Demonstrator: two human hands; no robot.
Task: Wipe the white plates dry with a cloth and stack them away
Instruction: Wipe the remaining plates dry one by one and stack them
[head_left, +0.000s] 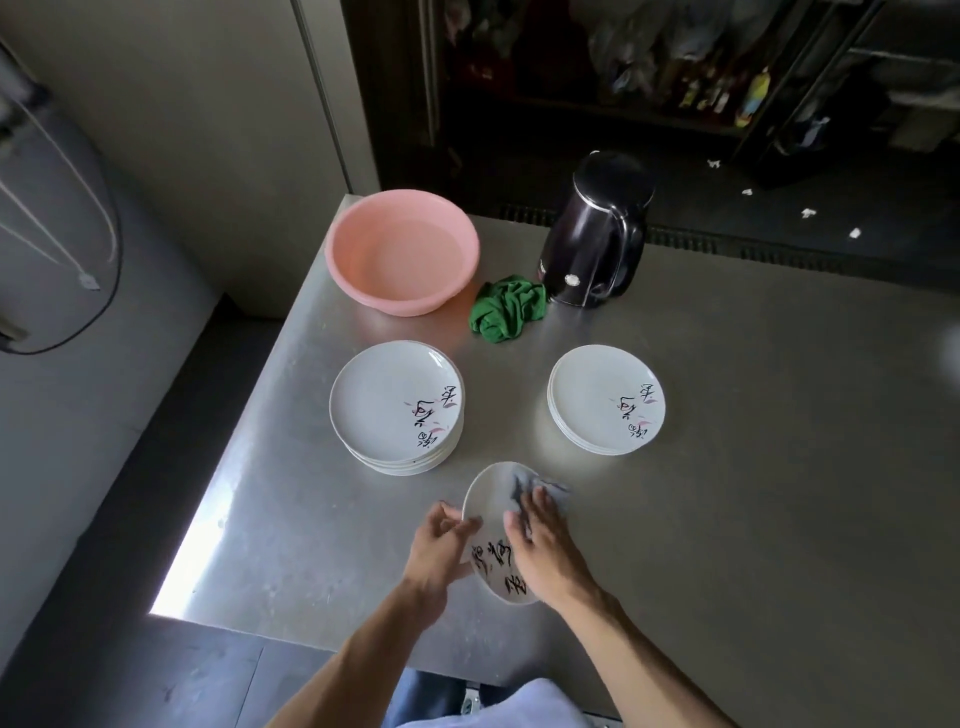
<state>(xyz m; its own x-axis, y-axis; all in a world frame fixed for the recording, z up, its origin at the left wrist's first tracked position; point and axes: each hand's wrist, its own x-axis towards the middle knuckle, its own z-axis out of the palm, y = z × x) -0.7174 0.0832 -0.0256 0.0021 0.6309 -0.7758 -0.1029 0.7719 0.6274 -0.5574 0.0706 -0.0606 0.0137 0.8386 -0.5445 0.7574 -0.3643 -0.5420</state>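
I see one white plate (493, 525) held up a little above the near part of the table, tipped on a slant. It is round and white, with black brush writing and small pink marks on the near side. The left hand (441, 545) grips the left rim, with the fingers curled around the edge. The right hand (540, 535) lies on the plate with a pale cloth (553, 491) under it. Its fingers look mostly straight and spread, pressing the cloth flat on the plate. The cloth pokes out past the fingertips at the far right of the plate.

There are two piles of the same plates just past it. The left stack (397, 410) is taller. The right stack (605, 400) is shorter. Both top plates show the same black writing and pink marks. The two piles are well apart, and the held plate is between them but nearer to me.

The table (753, 493) is shiny grey metal. At the far side is a pink basin (402, 249). I cannot tell if there is water in it. A black kettle (595, 234) stands to its right, and a crumpled green cloth (509, 309) lies between them, touching the kettle's base.

The floor past the table is dark, with little white scraps (808, 213) on it. Far away is a dark shelf (571, 109) with bottles (727, 88), too blurry to read. On the left is a grey wall with a black cable (111, 270) hanging down.
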